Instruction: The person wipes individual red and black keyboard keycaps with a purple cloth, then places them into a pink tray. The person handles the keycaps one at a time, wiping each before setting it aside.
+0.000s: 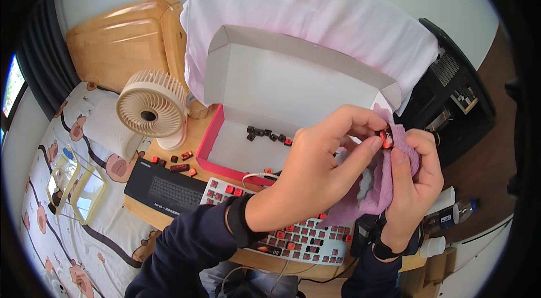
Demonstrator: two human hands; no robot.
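Note:
Between the thumb and fingers of my left hand (pixel 325 158) is a small black and red keycap (pixel 386 137). My right hand (pixel 412 175) grips a purple cloth (pixel 382 188), which wraps behind the keycap. Both hands are raised above the right part of the desk. Below my forearms lies a white mechanical keyboard (pixel 310 232) with many bare red switches and a few red keycaps still on it. My left arm hides its middle. Behind it, an open box (pixel 211 133) with pink sides and a raised lid holds several black keycaps (pixel 258 132) and a red one.
More keycaps (pixel 180 168) lie on the wooden desk (pixel 146 209) beside a black box (pixel 167 188) with a keyboard picture. A beige fan (pixel 152 108) stands behind them. White cables run near the keyboard. At right are a black computer case (pixel 448 86), a Pepsi bottle (pixel 450 215) and white cups (pixel 433 247).

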